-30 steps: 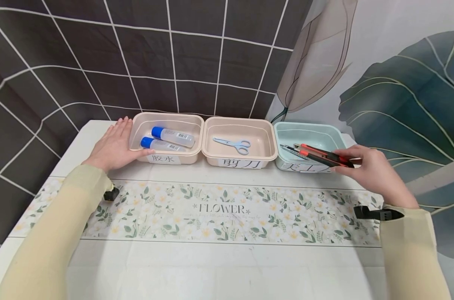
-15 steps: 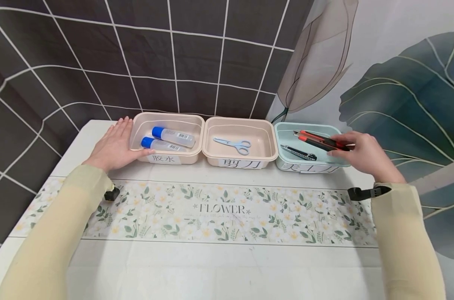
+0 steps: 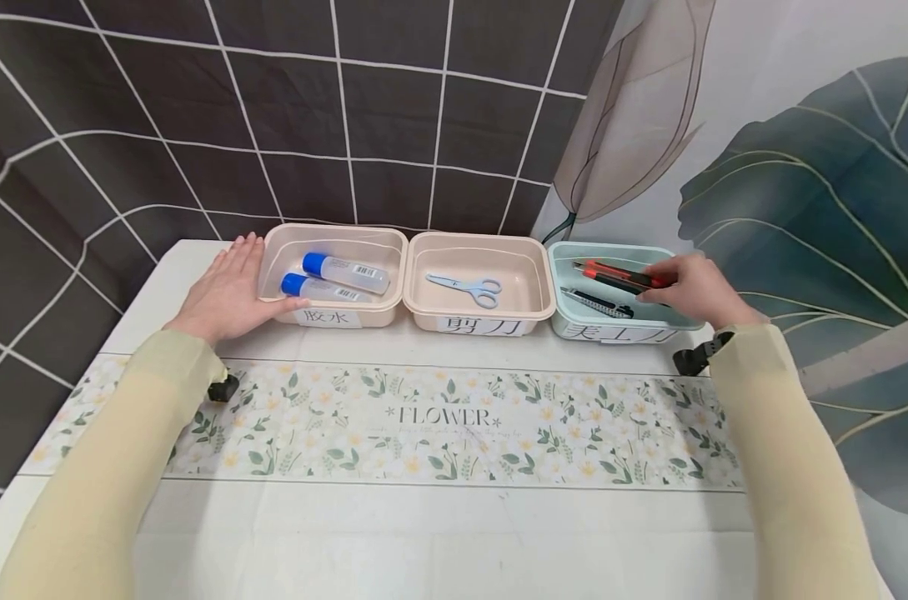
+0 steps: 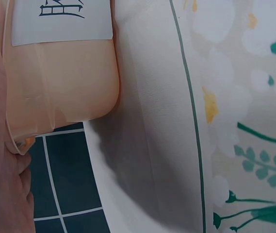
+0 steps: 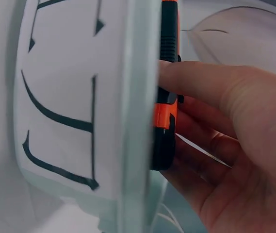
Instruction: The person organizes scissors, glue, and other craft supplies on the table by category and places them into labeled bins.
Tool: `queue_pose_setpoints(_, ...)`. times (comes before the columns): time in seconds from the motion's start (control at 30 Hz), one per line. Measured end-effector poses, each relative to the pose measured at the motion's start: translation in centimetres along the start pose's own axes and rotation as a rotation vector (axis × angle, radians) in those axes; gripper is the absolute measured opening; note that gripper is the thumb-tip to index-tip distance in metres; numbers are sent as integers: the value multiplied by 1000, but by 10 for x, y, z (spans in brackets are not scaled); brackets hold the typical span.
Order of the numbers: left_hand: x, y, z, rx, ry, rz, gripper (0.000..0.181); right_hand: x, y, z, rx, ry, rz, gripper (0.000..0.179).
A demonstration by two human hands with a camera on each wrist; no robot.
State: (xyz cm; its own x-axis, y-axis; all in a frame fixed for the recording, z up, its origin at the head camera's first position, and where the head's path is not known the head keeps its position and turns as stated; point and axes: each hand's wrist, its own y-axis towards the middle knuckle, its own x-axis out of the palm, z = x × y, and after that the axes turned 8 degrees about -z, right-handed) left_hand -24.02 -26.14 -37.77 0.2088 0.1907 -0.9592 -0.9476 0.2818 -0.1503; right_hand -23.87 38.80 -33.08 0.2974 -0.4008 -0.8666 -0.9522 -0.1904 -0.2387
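In the head view my right hand (image 3: 694, 287) grips a red-and-black utility knife (image 3: 611, 275) over the mint-green tub (image 3: 674, 321); a second red-and-black body may lie against it, I cannot tell. The right wrist view shows the thumb pressed on the knife (image 5: 168, 53) and the fingers behind it, just past the tub rim. A black-and-silver utility knife (image 3: 596, 303) lies inside that tub. My left hand (image 3: 224, 287) rests with extended fingers along the left end of a pink tub (image 3: 382, 315), thumb on its front rim. Inside lie two blue-capped glue bottles (image 3: 348, 272).
Between these tubs stands another pink tub (image 3: 539, 312) holding light-blue scissors (image 3: 469, 289). All the tubs carry paper labels in front and stand in a row at the back of the table (image 3: 438, 533). A floral strip (image 3: 446, 425) crosses the table. A dark gridded backdrop (image 3: 393, 108) rises behind.
My right hand has moved left and further back with the red-and-black utility knife, from the mint tub's front right corner to over its inside. The left hand stays in place.
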Motion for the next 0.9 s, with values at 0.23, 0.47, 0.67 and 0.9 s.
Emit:
queue_pose_setpoints(0.23,1,-1,-2,0,-11,-3,123,10,21,4,-13,-63,-34,34)
queue_pose_setpoints(0.47,2,0,-2,10,-7,16,123,14,29,6,42,-67,-38,38)
queue_pose_setpoints(0.67,1,-1,-2,7,-8,9,123,20,30,3,50,-87,-5,36)
queue_pose_setpoints(0.9,1,-1,-2,11,-7,17,123,14,25,-8,58,-69,39,46)
